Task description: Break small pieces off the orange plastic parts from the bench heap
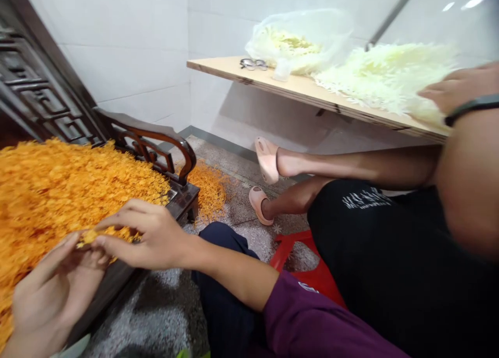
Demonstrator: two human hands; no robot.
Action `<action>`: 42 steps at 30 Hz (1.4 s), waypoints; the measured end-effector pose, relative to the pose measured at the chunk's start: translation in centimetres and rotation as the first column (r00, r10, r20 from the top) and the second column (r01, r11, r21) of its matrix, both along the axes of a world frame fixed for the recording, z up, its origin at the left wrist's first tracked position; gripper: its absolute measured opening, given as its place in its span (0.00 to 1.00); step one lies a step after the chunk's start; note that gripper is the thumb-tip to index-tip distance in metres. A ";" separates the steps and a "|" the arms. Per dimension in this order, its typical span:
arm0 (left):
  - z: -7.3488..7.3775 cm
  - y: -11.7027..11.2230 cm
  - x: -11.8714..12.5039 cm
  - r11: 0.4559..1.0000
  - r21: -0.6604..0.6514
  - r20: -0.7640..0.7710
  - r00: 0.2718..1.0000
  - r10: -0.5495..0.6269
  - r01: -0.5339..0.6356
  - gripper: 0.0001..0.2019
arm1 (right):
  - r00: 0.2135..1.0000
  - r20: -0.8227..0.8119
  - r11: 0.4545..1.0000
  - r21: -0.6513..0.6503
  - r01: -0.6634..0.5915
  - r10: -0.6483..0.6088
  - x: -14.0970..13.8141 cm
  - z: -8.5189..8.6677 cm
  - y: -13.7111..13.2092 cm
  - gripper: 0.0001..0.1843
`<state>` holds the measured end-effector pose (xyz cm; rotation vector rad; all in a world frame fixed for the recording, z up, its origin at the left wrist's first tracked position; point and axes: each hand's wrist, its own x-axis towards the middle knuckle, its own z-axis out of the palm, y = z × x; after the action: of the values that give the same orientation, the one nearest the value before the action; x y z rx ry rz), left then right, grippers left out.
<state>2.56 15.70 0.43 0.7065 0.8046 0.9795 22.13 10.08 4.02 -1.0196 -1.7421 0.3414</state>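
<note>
A small orange-yellow flower-like piece (88, 237) is pinched between the fingertips of both my hands. My left hand (58, 288) has its thumb and fingers closed on it from below left. From the right, my right hand (150, 236) reaches in with thumb and forefinger pressed on the same piece. Beneath and behind the hands, a large heap of similar orange flower-like pieces (66, 186) covers the dark wooden bench. Part of the piece is hidden by my fingers, and its exact kind is too small to make out.
The bench has a carved armrest (156, 134). Orange bits (210, 189) lie on the floor beyond it. A wall shelf (218, 69) holds glasses (253, 64), a plastic bag (327, 25) and a pale yellow pile (390, 72). Another person's hand (448, 90) touches that pile; a red stool (323, 275) stands nearby.
</note>
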 end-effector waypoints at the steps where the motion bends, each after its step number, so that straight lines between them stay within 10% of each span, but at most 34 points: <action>1: 0.8 -0.8 0.7 0.997 0.000 0.001 0.997 0.078 -0.078 0.05 | 1.000 -0.015 1.000 0.005 0.000 0.000 0.0 0.0 -0.2 0.11; 5: 2.7 -2.6 2.7 0.985 0.137 0.118 0.989 0.086 -0.102 0.04 | 0.994 -0.107 1.000 0.026 0.010 -0.007 0.1 0.2 -0.6 0.09; 18: 1.1 -2.7 2.4 0.900 0.426 -0.062 0.990 0.128 -0.090 0.08 | 0.985 -0.171 0.996 -0.093 -0.004 -0.012 -0.7 -0.5 -0.6 0.08; 42: 1.0 -2.3 2.6 0.892 0.435 -0.030 0.988 0.152 -0.124 0.15 | 0.875 -0.484 0.946 -0.270 -0.181 0.029 -0.7 0.0 -0.4 0.15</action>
<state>5.19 13.38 1.39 1.0790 0.7035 1.2912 21.41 9.68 4.02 -0.9564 -1.3181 0.8838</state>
